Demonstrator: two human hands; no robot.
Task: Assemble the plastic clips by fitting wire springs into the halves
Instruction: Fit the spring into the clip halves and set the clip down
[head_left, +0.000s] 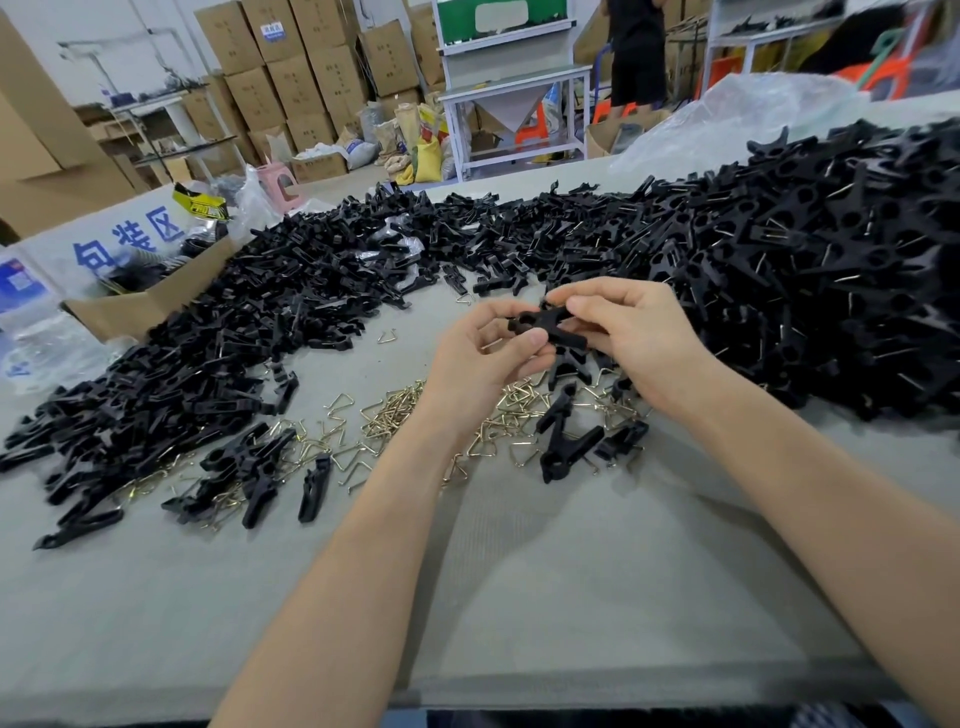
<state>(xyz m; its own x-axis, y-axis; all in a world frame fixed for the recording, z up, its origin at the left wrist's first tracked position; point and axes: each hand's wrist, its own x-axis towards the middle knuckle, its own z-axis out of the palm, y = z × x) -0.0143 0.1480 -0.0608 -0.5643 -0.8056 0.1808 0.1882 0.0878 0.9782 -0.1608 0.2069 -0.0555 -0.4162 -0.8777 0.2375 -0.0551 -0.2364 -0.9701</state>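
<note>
The left hand (493, 353) and right hand (628, 332) each pinch one end of the black clip (550, 327) above the desk (519, 571), its long axis running left to right between them. Loose springs (389, 415) lie nearer, closest the left hand

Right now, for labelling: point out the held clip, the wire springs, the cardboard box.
held clip (541, 321), head view, black middle.
wire springs (387, 415), head view, pile centre.
cardboard box (124, 312), head view, front wall.
</note>
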